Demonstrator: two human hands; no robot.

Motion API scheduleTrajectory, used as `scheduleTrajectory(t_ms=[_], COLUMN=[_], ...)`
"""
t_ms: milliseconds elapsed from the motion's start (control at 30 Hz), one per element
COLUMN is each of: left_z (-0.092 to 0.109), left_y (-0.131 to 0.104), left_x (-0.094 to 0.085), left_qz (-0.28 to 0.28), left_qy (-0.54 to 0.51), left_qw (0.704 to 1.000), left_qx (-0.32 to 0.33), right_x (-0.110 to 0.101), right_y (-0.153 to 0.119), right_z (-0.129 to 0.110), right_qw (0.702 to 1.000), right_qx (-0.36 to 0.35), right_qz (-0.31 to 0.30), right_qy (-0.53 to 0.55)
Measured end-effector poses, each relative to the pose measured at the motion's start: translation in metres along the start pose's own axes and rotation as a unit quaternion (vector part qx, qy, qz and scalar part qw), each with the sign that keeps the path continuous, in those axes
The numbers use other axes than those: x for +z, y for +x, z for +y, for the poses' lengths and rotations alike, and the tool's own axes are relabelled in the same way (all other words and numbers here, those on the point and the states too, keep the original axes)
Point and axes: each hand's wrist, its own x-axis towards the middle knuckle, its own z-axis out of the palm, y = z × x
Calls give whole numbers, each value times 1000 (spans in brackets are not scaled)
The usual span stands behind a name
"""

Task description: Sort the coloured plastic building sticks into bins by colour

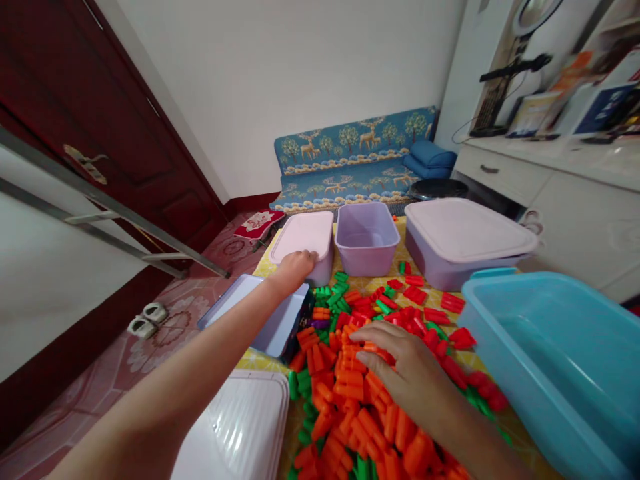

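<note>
My left hand (296, 272) reaches forward to the left purple box with its pale pink lid (303, 232). Its fingers are curled together over the lid's near right corner. On the table, a heap of small orange plastic pieces (350, 383), many tube-shaped and joined side by side, spreads out in front of me. Just over this heap is my right hand (407, 363), thumb and fingers apart, with nothing visibly held. Red pieces (415, 295) lie behind and to the right of the orange ones. Green pieces (340, 293) gather near the left box and along the heap's edges.
An uncovered purple box (367, 260) stands at the back middle, beside a larger lidded box (450, 267). A blue tub (550, 373) is at right. Left are a shallow lavender tray (280, 320) and a loose pale lid (240, 427). A patterned sofa (345, 160) stands beyond.
</note>
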Motion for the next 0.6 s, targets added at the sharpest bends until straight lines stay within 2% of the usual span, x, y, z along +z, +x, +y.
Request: scheduleTrajectory(t_ms=[100, 233, 467, 600], left_z=[-9, -12, 9, 12], left_y=[0, 1, 0, 2], left_x=[-1, -5, -7, -6], left_qz=[-8, -15, -13, -2], left_qy=[3, 9, 31, 33], left_qw=[999, 998, 999, 999], left_qx=[38, 57, 7, -5], right_x=[-1, -4, -2, -2], right_y=[6, 14, 14, 15], right_z=[3, 6, 12, 14], right_qw=[1000, 999, 999, 999], right_qx=[-10, -7, 9, 11], right_qz=[14, 33, 27, 15], right_qy=[7, 15, 32, 36])
